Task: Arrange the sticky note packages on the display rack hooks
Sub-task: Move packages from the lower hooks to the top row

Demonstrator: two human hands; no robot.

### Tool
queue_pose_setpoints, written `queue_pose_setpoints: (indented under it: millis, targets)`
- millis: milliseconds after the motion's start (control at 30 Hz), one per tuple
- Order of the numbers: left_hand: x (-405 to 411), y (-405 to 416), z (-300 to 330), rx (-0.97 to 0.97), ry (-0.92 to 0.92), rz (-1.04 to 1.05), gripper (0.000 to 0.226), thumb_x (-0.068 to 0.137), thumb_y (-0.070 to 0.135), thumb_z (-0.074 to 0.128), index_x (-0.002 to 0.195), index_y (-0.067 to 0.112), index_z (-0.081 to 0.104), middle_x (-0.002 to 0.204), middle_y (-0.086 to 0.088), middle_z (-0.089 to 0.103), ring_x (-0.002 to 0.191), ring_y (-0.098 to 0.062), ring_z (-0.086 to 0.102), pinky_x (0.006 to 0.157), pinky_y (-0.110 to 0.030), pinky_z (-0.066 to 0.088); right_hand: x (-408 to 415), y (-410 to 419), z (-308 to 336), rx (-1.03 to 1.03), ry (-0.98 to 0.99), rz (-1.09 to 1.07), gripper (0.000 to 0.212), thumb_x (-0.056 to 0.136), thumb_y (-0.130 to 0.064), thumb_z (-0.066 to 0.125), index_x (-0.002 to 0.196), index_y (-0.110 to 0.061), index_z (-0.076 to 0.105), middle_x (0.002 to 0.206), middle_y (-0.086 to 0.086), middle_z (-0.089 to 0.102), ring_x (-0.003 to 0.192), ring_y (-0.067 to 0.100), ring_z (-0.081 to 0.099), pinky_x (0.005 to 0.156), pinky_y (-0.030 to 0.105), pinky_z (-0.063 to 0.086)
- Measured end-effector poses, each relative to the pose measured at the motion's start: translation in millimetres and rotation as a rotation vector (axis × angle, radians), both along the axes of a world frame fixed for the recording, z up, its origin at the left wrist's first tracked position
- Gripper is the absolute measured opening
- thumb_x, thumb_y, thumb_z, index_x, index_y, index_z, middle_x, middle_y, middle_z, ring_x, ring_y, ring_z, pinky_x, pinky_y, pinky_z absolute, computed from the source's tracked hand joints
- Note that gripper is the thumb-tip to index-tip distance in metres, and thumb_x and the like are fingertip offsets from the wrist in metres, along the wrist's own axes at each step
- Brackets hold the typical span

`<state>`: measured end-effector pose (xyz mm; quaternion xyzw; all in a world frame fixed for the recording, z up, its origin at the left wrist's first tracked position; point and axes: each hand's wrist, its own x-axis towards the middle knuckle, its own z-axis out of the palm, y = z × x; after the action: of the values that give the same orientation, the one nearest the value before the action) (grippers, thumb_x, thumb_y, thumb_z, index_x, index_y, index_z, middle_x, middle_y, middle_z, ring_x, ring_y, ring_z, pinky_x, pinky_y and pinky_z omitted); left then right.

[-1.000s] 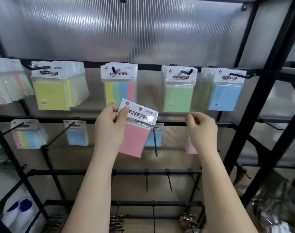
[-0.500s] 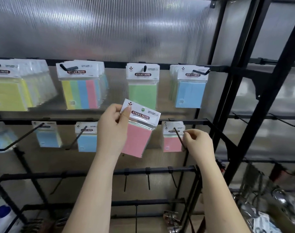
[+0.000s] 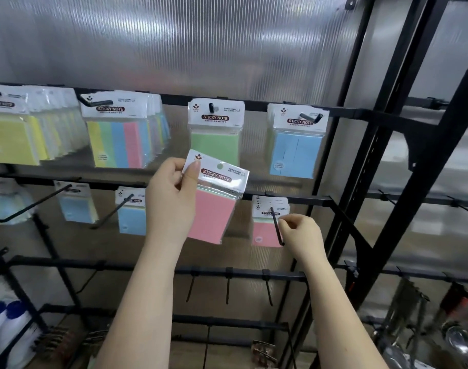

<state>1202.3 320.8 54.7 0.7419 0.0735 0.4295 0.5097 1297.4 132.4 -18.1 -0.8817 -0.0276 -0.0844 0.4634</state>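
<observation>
A: Where's the pink sticky note package [image 3: 214, 206] right now?

B: In the left hand [image 3: 171, 201], thumb and fingers pinching the white header card at its upper-left corner. It hangs tilted, long axis leaning to the right, with the hang hole [image 3: 220, 165] near the top middle of the card.

A: And the right hand [image 3: 300, 235]?

B: Fingertips curled on the black hook [image 3: 276, 226] of the middle rail, close to its free tip. Pink packages [image 3: 264, 227] already hang at the back of that peg.

A: So what does the next move depend on?

B: I'd say the hole sits up and to the left of the hook tip. The package has to travel right and down, then square up so the peg's axis passes through the hole
</observation>
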Motion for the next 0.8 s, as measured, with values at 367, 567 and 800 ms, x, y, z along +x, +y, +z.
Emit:
queue_pose_setpoints:
  millis: [367,567,800]
  targets:
    - [-22.8,58.6,5.6,-0.184,-0.239,0.156,0.025,0.097,0.026,0.049,0.072,0.029,0.048,0.069,0.006,0.06,0.064,-0.011,0.054,0.056,-0.022,0.04,-23.7,60.6,24.6,-0.033,-0.099,0.121,0.024,0.093,-0.019,0.049,0.105,-0.017,0.07,0.088,-0.007,0.068,0.077,0.002,0.062,0.069,0.016,0.048]
    - [-40.1,134.2,5.9,-0.199,-0.282,0.166,0.027,0.097,0.024,0.049,0.071,0.027,0.046,0.069,0.003,0.058,0.067,-0.014,0.052,0.059,-0.027,0.039,-48.5,137.1,27.1,-0.01,-0.163,0.148,0.02,0.092,-0.021,0.054,0.102,-0.018,0.071,0.088,-0.011,0.067,0.075,-0.005,0.054,0.056,0.003,0.036]
    - [-73.6,254.4,3.5,0.0,-0.273,0.21,0.029,0.098,0.026,0.048,0.069,0.03,0.042,0.061,0.007,0.048,0.056,-0.002,0.041,0.053,-0.012,0.033,-81.3,265.5,12.4,0.054,-0.176,0.156,0.017,0.093,-0.02,0.055,0.097,-0.015,0.071,0.082,-0.012,0.065,0.073,-0.005,0.056,0.053,0.002,0.038]
